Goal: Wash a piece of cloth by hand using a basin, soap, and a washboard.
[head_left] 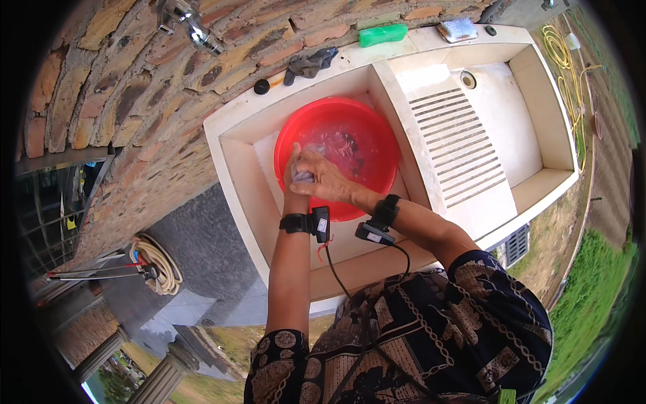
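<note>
Over the left part of a red basin (pixel 397 158), my two hands are pressed together around a small wet lilac-grey cloth (pixel 303 177). The right hand (pixel 324 176) is closed over it from the right, fingers curled. Behind it my left hand (pixel 293 161) is partly hidden, its fingers closed against the right hand and the cloth. Only a bit of the cloth shows between them, so its full shape is hidden. Cloudy water (pixel 343 145) lies in the basin, with foam and something dark and blurred in it.
The basin stands in the left trough of a pale double sink (pixel 232 195) with a ribbed washboard (pixel 457 135). On the back ledge are a dark rag (pixel 311 64), a green block (pixel 383 35), a brush (pixel 457 30) and a black round cap (pixel 262 87). A tap (pixel 195 30) juts from the brick wall.
</note>
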`<action>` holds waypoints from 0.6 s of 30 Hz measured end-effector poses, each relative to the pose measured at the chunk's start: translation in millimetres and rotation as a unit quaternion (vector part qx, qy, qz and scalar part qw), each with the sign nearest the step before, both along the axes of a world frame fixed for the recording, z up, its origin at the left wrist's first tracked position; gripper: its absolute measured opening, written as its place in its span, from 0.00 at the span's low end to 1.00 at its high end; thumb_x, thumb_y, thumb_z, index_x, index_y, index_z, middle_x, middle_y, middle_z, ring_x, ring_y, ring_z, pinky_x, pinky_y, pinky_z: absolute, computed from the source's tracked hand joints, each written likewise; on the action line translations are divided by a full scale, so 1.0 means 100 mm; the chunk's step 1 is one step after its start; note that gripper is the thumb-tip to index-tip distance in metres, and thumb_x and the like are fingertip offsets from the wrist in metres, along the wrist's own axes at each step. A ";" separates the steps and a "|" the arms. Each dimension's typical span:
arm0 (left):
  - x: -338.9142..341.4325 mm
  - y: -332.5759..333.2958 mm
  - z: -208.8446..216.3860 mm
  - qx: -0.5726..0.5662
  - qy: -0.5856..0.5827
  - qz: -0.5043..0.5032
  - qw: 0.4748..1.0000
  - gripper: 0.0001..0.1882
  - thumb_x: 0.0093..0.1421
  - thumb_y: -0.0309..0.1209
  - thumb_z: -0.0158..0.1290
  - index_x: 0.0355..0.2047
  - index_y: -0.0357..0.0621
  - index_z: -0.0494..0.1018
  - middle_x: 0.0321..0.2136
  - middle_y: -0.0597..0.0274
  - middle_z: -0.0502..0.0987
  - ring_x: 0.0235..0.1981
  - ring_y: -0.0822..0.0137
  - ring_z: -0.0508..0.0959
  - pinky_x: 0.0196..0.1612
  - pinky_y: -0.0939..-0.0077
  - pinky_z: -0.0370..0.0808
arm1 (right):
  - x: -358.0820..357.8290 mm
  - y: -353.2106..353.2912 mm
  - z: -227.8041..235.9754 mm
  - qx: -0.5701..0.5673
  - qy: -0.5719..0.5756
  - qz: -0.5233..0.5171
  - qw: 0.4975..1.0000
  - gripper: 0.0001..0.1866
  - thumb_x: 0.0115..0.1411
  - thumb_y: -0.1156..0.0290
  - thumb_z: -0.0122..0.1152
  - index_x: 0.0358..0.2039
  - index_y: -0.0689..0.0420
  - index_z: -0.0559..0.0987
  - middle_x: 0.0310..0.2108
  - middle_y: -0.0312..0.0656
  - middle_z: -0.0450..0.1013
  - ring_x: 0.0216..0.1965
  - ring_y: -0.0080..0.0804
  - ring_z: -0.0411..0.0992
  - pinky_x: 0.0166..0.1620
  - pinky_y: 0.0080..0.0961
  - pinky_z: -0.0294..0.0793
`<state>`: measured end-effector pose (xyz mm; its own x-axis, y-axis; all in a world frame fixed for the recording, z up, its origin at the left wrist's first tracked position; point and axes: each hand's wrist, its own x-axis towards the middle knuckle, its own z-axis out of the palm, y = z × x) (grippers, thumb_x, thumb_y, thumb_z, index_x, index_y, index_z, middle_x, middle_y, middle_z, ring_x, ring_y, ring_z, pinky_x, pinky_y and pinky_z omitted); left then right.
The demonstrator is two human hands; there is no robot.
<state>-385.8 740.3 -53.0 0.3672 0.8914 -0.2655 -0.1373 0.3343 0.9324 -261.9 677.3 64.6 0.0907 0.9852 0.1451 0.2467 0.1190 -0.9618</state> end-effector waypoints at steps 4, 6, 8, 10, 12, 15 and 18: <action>0.23 0.02 -0.04 0.085 0.080 -0.027 0.993 0.20 0.65 0.44 0.45 0.47 0.40 0.69 0.44 0.57 0.74 0.45 0.62 0.75 0.46 0.63 0.74 | 0.10 0.15 -0.17 0.033 -0.053 -0.084 0.995 0.08 0.50 0.63 0.57 0.25 0.54 0.78 0.29 0.47 0.73 0.34 0.49 0.73 0.39 0.39 0.72; 0.16 0.04 -0.10 0.117 0.121 -0.036 0.985 0.19 0.66 0.43 0.44 0.46 0.39 0.71 0.42 0.57 0.75 0.42 0.63 0.76 0.44 0.64 0.75 | 0.06 0.20 -0.22 0.072 -0.077 -0.108 0.988 0.09 0.51 0.62 0.55 0.24 0.52 0.79 0.29 0.46 0.74 0.31 0.50 0.74 0.34 0.41 0.74; -0.05 0.02 -0.14 0.151 0.173 -0.040 0.972 0.18 0.66 0.42 0.44 0.44 0.39 0.72 0.41 0.58 0.76 0.40 0.64 0.77 0.42 0.66 0.75 | -0.05 0.22 -0.16 0.040 -0.107 -0.091 0.989 0.14 0.54 0.58 0.50 0.22 0.52 0.79 0.27 0.49 0.74 0.31 0.50 0.75 0.36 0.41 0.75; -0.05 -0.06 -0.06 0.167 0.198 -0.046 0.965 0.18 0.66 0.41 0.43 0.43 0.39 0.72 0.40 0.58 0.76 0.38 0.65 0.78 0.41 0.66 0.76 | 0.07 0.39 -0.25 -0.090 -0.169 -0.057 0.980 0.17 0.57 0.56 0.47 0.24 0.53 0.80 0.30 0.51 0.75 0.34 0.51 0.75 0.39 0.43 0.74; 0.50 -0.27 0.40 -0.256 0.083 0.200 0.942 0.20 0.65 0.44 0.44 0.43 0.38 0.72 0.39 0.57 0.76 0.36 0.65 0.79 0.40 0.64 0.76 | 0.48 0.43 -0.53 -0.234 -0.234 -0.059 0.942 0.20 0.59 0.53 0.44 0.27 0.53 0.80 0.32 0.52 0.76 0.37 0.51 0.75 0.42 0.44 0.73; 0.42 -0.30 0.76 -0.240 0.185 0.137 0.943 0.23 0.63 0.44 0.49 0.45 0.34 0.69 0.38 0.53 0.75 0.37 0.59 0.78 0.42 0.61 0.76 | 0.60 0.41 -0.99 -0.211 -0.276 -0.159 0.924 0.24 0.63 0.50 0.40 0.42 0.55 0.77 0.48 0.59 0.67 0.49 0.63 0.67 0.47 0.54 0.71; 0.09 -0.25 0.62 -0.041 0.437 0.045 0.897 0.26 0.58 0.41 0.54 0.52 0.38 0.65 0.45 0.46 0.72 0.45 0.51 0.74 0.46 0.55 0.74 | 0.78 0.41 -1.42 -0.266 -0.264 -0.152 0.915 0.25 0.64 0.51 0.42 0.55 0.53 0.66 0.59 0.58 0.53 0.56 0.66 0.58 0.49 0.60 0.68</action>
<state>-376.9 715.7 8.7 -0.0865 0.8715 -0.4826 0.6052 0.4308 0.6694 -184.0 718.3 -77.5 0.4278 0.8702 -0.2443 0.6380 -0.4822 -0.6004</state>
